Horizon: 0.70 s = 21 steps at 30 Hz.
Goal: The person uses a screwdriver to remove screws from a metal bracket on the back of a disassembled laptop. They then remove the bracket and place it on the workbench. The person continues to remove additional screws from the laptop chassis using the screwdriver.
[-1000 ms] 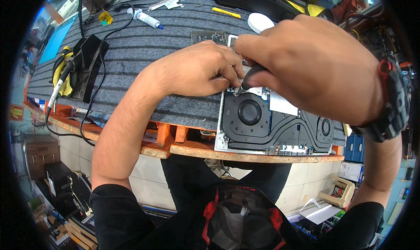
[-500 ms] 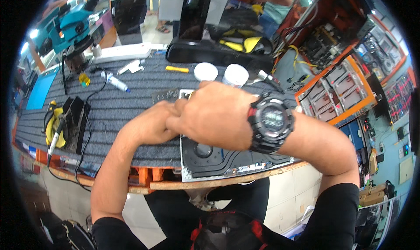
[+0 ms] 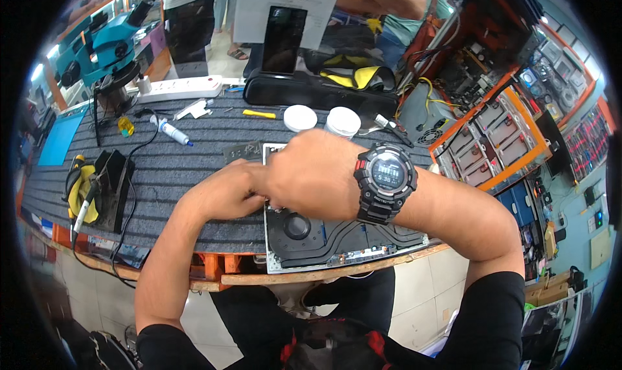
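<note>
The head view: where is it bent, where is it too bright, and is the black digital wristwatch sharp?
Head view: the long wooden front edge of the workbench bows downward; head view: small white glare spots burn out at the upper left; head view: the black digital wristwatch looks fairly sharp, the bare right hand softer toward its fingers.

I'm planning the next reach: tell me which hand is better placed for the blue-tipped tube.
Left, probably: the left hand is nearer the tube; the right hand is farther off, over the laptop.
</note>
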Each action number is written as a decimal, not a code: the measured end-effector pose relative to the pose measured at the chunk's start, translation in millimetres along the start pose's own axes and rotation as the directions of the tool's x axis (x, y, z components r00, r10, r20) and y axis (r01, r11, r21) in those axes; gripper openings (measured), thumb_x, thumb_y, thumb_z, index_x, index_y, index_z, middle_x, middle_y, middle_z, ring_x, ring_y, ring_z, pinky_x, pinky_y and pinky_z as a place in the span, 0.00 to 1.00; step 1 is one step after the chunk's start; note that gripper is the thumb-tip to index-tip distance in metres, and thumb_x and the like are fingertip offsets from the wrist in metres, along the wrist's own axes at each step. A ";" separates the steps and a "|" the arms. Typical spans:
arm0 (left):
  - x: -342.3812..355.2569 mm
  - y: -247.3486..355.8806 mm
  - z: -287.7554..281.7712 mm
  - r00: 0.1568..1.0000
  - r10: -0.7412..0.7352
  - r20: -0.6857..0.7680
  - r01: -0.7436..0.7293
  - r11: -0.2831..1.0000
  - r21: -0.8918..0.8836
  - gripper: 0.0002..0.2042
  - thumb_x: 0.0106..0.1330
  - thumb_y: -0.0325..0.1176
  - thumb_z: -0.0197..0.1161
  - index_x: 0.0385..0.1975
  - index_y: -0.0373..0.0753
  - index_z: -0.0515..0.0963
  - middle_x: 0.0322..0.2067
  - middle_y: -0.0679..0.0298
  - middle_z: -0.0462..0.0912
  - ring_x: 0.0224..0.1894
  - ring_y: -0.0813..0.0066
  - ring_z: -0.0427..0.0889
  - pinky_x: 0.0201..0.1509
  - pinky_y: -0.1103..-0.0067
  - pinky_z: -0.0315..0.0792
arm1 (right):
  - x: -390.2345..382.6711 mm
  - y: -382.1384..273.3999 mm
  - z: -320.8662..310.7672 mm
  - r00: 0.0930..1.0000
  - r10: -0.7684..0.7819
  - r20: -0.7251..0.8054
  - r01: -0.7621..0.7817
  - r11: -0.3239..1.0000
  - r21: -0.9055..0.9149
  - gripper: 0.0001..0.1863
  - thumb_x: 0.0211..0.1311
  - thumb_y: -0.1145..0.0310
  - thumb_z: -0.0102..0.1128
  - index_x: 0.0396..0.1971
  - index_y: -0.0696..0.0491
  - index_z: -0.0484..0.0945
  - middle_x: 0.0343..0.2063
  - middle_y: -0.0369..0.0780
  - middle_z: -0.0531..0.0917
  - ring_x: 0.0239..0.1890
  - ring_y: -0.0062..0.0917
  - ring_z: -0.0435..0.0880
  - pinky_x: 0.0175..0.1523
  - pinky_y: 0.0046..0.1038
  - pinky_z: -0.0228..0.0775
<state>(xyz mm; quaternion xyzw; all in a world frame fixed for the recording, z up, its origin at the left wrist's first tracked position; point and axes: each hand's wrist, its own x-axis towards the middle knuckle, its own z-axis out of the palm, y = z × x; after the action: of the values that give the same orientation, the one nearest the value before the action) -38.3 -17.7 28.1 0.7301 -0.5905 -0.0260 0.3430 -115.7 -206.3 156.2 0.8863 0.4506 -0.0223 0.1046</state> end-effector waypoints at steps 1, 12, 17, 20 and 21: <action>-5.0 -1.3 1.0 1.000 0.004 0.006 -0.004 0.999 -0.035 0.10 0.57 0.25 0.62 0.39 0.39 0.85 0.37 0.56 0.87 0.45 0.52 0.84 0.51 0.62 0.76 | 1.6 -1.6 -11.2 0.988 0.074 0.135 -0.064 0.995 -0.078 0.13 0.63 0.59 0.67 0.38 0.54 0.82 0.24 0.46 0.86 0.31 0.42 0.88 0.38 0.41 0.79; -20.4 -45.1 -36.8 0.816 -0.330 -0.474 0.433 0.893 0.125 0.09 0.68 0.30 0.63 0.45 0.38 0.84 0.40 0.61 0.85 0.40 0.67 0.84 0.41 0.74 0.78 | -5.2 5.0 -12.2 0.992 0.105 0.076 -0.106 0.994 0.009 0.17 0.67 0.57 0.66 0.46 0.54 0.83 0.30 0.46 0.87 0.38 0.41 0.89 0.41 0.39 0.81; -29.3 -66.1 -34.8 0.857 -0.379 -0.348 0.469 0.854 0.225 0.07 0.67 0.31 0.66 0.40 0.36 0.84 0.38 0.59 0.84 0.40 0.61 0.84 0.45 0.70 0.79 | 11.4 3.3 -18.5 0.920 0.239 0.309 -0.219 0.971 -0.098 0.17 0.64 0.65 0.68 0.51 0.53 0.79 0.33 0.45 0.87 0.41 0.42 0.89 0.43 0.40 0.80; -29.8 -67.2 -31.4 0.881 -0.382 -0.280 0.452 0.854 0.257 0.07 0.66 0.32 0.66 0.37 0.37 0.84 0.37 0.58 0.83 0.42 0.56 0.84 0.48 0.66 0.77 | -3.2 13.8 -12.7 0.993 0.046 0.107 -0.054 0.996 0.077 0.15 0.64 0.64 0.68 0.48 0.54 0.81 0.31 0.45 0.87 0.39 0.43 0.89 0.43 0.41 0.81; -30.8 -67.4 -32.2 0.890 -0.371 -0.266 0.441 0.850 0.288 0.07 0.66 0.32 0.66 0.37 0.37 0.84 0.38 0.57 0.83 0.43 0.56 0.84 0.49 0.65 0.77 | -1.5 12.5 -14.2 0.986 0.084 0.144 -0.089 0.996 0.030 0.14 0.64 0.65 0.67 0.47 0.55 0.81 0.31 0.45 0.87 0.38 0.43 0.89 0.43 0.41 0.81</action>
<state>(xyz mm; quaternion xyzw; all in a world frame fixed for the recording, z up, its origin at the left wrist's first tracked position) 23.6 29.1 5.5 0.8854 -0.3799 0.0780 0.2561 -107.3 -211.7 172.3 0.9029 0.4026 -0.0894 0.1212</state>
